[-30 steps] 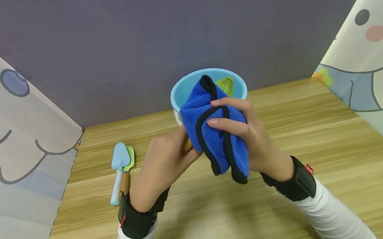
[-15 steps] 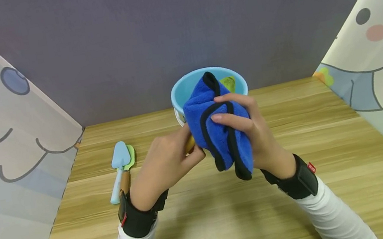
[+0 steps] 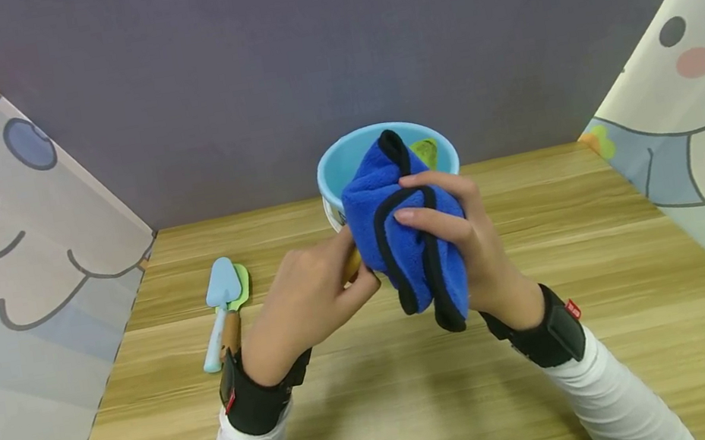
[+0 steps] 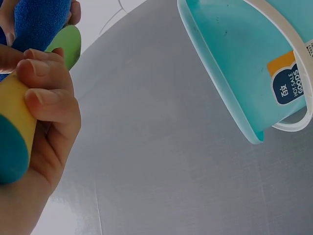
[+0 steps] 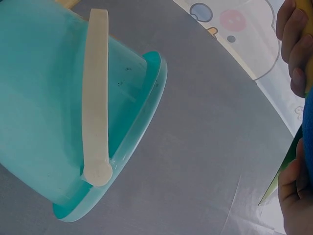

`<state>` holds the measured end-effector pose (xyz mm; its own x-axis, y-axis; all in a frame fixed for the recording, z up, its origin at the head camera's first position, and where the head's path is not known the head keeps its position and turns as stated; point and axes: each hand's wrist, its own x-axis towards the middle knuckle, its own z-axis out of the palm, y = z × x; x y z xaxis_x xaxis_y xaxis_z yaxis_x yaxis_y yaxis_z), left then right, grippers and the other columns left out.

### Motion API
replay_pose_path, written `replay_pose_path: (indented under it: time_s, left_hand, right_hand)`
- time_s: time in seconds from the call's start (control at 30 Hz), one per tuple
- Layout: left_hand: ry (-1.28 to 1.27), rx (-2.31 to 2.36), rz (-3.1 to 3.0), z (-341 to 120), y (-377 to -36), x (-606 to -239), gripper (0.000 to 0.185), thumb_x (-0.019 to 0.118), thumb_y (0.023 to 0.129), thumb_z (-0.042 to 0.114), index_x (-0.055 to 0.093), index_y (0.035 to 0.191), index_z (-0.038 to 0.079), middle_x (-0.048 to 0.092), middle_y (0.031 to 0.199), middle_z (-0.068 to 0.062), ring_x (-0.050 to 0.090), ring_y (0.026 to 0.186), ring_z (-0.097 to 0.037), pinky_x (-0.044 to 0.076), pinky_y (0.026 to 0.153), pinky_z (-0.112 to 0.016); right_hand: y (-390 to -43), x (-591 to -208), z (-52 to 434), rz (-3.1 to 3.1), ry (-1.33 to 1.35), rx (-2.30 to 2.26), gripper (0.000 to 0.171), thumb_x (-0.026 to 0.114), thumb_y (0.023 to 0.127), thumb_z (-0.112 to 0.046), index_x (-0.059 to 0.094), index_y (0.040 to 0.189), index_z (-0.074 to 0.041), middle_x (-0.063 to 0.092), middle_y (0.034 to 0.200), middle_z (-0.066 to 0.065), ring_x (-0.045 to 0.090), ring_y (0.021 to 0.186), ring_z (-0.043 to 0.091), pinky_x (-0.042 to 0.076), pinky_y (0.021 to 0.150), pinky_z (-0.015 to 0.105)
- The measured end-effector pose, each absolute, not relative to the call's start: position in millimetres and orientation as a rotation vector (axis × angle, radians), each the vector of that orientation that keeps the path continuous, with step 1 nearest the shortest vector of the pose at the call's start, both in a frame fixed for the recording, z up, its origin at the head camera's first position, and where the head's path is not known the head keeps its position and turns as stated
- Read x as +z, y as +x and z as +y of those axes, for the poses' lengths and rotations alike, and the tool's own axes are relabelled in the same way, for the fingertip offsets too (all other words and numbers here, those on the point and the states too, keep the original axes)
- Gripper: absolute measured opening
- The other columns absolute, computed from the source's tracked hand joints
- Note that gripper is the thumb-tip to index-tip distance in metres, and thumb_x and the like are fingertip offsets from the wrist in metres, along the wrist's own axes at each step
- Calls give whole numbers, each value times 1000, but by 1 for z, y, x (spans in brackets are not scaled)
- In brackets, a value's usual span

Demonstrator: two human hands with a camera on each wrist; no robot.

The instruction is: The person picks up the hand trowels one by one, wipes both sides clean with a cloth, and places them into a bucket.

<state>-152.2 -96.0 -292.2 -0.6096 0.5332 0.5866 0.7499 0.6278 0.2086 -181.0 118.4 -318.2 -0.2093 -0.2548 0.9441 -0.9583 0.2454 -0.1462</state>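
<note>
My left hand (image 3: 308, 288) grips the yellow handle (image 4: 18, 105) of a toy shovel, its blue-green end showing in the left wrist view. A blue cloth (image 3: 370, 221) with black edging is wrapped over the shovel's other end, and a bit of green blade (image 4: 69, 46) sticks out past it. From the right side my right hand (image 3: 479, 254) holds the cloth around the blade, index and middle fingers across its top. Both hands are raised above the table, in front of the bucket in the head view. Most of the blade is hidden by the cloth.
A light-blue bucket (image 3: 334, 169) with a white handle (image 5: 95, 98) stands at the back wall, a green item (image 3: 426, 153) inside. Left on the wooden table (image 3: 606, 249) lie a light-blue trowel (image 3: 222, 283) and a green one (image 3: 243, 283) with a brown handle. Cartoon-printed panels flank both sides.
The cloth and right hand have shifted slightly to the right, showing a little more yellow handle beside the left hand. Both hands keep their hold.
</note>
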Motion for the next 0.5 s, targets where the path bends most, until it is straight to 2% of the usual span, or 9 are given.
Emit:
replay_pose_path:
  time_s: [0.5]
  left_hand:
    - [-1010,-595,-2357,-95,-152,-293,7,56,91,16,52,88,10,38,62,7,35,50,-4,25,48,-21]
  right_hand:
    - [-182,-320,119,-1622,1108,1035,47,74,91,-41,53,125,-16,47,137,22,56,122,39,44,111,40]
